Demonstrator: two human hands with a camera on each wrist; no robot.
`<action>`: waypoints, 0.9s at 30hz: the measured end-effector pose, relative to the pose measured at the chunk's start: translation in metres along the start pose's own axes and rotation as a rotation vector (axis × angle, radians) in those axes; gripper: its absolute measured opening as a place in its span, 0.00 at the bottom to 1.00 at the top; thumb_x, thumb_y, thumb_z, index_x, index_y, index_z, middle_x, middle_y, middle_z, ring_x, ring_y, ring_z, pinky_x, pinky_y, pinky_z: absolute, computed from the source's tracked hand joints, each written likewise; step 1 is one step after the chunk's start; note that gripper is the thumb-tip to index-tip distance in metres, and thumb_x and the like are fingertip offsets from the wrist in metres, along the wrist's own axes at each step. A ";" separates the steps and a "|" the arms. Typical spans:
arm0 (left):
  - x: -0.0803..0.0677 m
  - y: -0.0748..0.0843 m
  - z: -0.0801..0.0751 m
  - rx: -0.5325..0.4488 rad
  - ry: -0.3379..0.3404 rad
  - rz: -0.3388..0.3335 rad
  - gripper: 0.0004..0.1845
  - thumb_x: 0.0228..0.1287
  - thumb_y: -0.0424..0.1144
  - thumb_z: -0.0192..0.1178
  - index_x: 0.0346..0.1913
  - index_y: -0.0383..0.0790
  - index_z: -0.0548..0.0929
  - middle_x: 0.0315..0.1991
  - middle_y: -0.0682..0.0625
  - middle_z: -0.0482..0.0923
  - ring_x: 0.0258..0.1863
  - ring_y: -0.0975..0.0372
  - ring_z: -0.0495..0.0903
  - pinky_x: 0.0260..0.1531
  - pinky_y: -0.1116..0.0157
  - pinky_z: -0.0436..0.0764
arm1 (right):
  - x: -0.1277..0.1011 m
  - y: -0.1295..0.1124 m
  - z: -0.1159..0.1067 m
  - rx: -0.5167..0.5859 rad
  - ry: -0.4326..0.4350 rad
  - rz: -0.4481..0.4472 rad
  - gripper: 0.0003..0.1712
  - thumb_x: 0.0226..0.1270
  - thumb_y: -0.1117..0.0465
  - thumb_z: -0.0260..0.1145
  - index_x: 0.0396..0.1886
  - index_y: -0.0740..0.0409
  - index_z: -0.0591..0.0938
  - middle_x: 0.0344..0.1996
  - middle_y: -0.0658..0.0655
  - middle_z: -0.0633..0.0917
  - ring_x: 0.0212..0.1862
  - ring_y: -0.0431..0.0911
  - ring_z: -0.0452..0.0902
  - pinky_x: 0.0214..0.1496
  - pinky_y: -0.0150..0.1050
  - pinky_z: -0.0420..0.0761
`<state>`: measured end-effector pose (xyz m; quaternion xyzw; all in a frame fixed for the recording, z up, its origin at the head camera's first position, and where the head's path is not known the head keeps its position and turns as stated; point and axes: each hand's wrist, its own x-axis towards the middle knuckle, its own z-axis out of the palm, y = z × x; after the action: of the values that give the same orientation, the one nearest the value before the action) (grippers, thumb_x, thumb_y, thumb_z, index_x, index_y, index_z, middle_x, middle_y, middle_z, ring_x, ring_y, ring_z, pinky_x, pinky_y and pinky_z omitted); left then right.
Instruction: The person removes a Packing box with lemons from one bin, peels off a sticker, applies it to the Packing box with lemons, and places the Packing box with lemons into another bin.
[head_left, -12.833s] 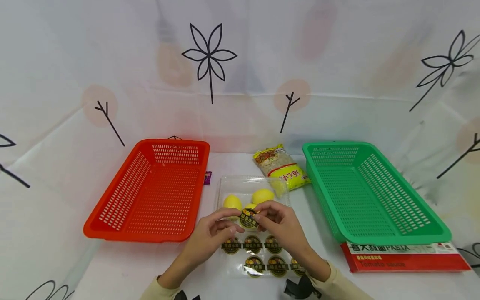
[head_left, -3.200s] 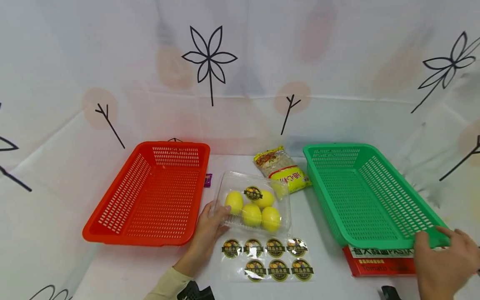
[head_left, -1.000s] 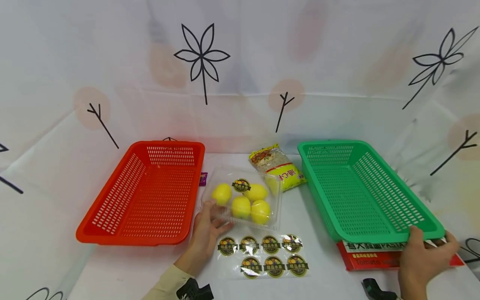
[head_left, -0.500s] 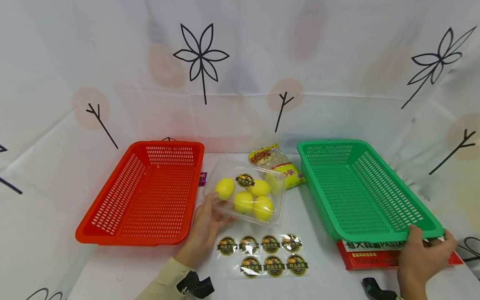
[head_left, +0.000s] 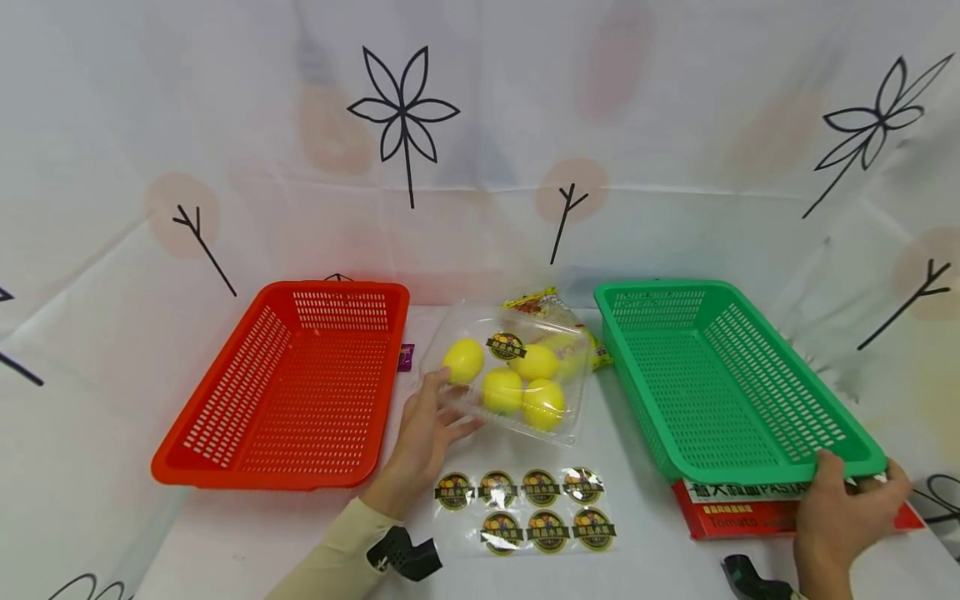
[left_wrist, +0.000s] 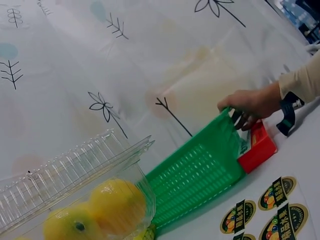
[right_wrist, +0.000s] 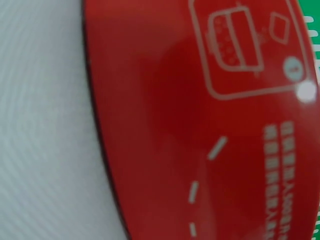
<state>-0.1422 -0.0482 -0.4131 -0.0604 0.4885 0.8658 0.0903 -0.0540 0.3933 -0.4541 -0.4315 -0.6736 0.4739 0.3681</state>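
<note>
My left hand (head_left: 420, 437) holds the clear plastic fruit box (head_left: 572, 421) by its near left corner, above the table and slightly tilted. Several yellow lemons (head_left: 501, 390) lie inside it, and a round black-and-gold sticker (head_left: 506, 346) is on its lid. In the left wrist view the ridged side of the fruit box (left_wrist: 65, 175) fills the lower left. At the right, my right hand (head_left: 847, 517) grips the near rim of the green basket (head_left: 757, 477), fingers curled over the edge and partly hidden. The right wrist view shows a red box (right_wrist: 165, 100) up close, no hand.
A sheet of round stickers (head_left: 547, 510) lies in front of the fruit box. The red basket (head_left: 322, 392) stands left, with a small purple packet (head_left: 406, 357) beside it. A yellow pasta bag (head_left: 543, 302) is partly hidden behind the fruit box. The red pasta box (head_left: 738, 523) sits under the green basket's near edge.
The sticker held earlier is now on the lid. My left hand has lifted the fruit box and moved it right and away. My right hand went to the green basket's rim and stays there.
</note>
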 end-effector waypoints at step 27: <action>0.008 0.002 0.029 0.012 -0.055 0.000 0.30 0.73 0.55 0.59 0.63 0.33 0.76 0.59 0.32 0.71 0.55 0.43 0.83 0.51 0.47 0.84 | 0.000 -0.001 0.003 0.162 0.014 0.004 0.32 0.75 0.58 0.60 0.76 0.44 0.65 0.60 0.47 0.76 0.50 0.32 0.72 0.59 0.29 0.70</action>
<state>-0.1506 -0.0237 -0.3975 -0.0360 0.4910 0.8642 0.1041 -0.0567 0.3927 -0.4541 -0.4050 -0.6297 0.5244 0.4055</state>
